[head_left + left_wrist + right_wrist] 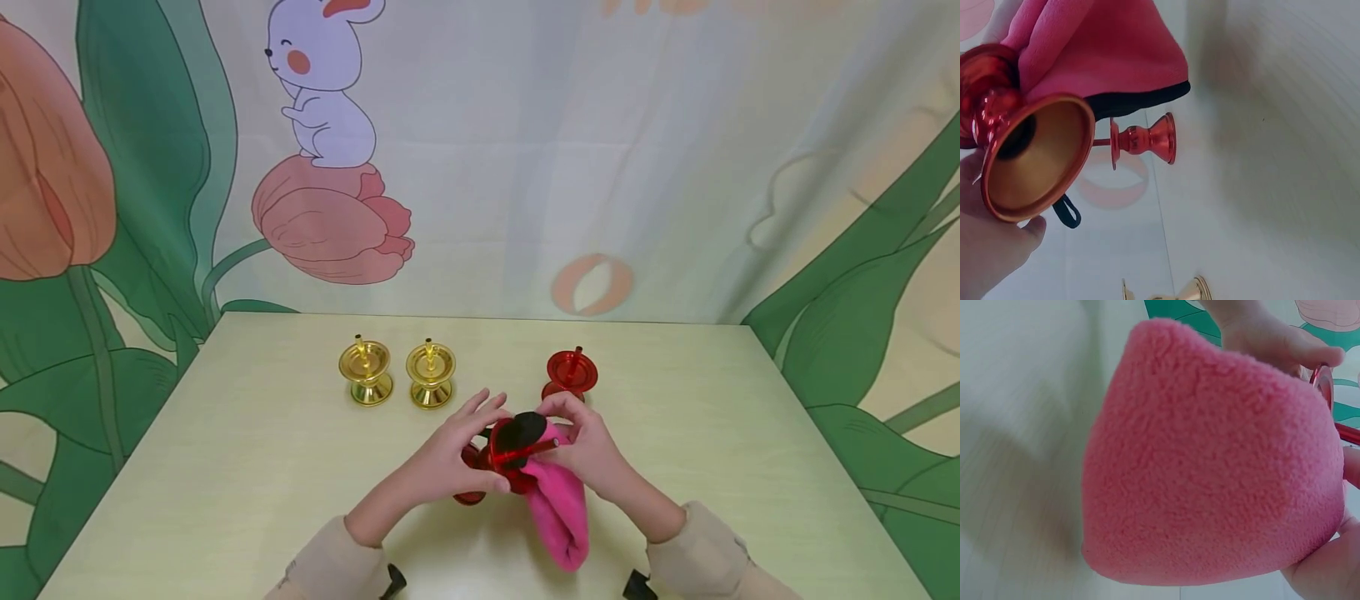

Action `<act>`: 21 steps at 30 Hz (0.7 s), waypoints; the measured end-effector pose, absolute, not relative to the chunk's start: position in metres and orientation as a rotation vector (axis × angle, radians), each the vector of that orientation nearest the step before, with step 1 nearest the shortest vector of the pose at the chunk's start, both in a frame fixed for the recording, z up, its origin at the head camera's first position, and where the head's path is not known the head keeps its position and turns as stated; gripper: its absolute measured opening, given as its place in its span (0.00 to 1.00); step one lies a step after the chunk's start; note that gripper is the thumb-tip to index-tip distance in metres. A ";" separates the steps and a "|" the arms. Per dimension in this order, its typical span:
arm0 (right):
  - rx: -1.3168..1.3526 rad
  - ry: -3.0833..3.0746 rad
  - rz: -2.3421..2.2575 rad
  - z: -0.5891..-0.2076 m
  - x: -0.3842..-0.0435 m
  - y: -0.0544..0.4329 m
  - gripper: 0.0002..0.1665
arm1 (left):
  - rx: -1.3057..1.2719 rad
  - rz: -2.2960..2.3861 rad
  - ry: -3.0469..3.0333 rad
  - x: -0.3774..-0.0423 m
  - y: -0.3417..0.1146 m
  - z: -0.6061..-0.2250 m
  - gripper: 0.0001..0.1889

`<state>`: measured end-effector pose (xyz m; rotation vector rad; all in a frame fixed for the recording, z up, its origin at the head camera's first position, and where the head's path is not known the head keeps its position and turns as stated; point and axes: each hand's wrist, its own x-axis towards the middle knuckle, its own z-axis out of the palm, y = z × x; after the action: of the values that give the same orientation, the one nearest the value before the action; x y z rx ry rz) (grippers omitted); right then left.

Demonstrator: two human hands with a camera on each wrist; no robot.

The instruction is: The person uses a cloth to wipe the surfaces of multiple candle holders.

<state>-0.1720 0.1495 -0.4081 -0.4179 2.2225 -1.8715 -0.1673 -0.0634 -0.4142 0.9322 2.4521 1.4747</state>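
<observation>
My left hand [450, 462] grips a shiny red candle holder [495, 458], tilted on its side above the table, its spike pointing right. Its flared base, gold-coloured and hollow inside, faces the left wrist camera [1044, 165]. My right hand [588, 446] pinches a pink fleecy cloth [561, 508] with a black edge against the holder's dish. The cloth's lower end hangs down toward me. In the right wrist view the cloth [1210, 462] hides most of the holder and part of the right hand. A black loop [1067, 212] shows beside the holder in the left wrist view.
Another red candle holder [572, 372] stands upright just beyond my right hand. Two gold candle holders, a left one [366, 375] and a right one [431, 375], stand upright toward the back left. Behind the pale table [712, 400] hangs a printed curtain [480, 167].
</observation>
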 end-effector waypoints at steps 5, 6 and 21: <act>-0.447 2.247 -1.826 -0.408 -0.170 0.149 0.23 | 0.974 1.409 2.397 -0.171 -0.070 -0.414 0.37; -0.458 2.260 -1.824 -0.409 -0.171 0.150 0.23 | 0.954 1.415 2.412 -0.171 -0.070 -0.414 0.39; -0.369 2.262 -1.978 -0.411 -0.175 0.149 0.22 | 1.160 1.337 3.053 -0.153 -0.051 -0.422 0.39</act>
<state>-0.1747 0.1495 -0.4107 -0.3692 2.2622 -1.9776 -0.1532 -0.0509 -0.4224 1.1602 3.0533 1.3365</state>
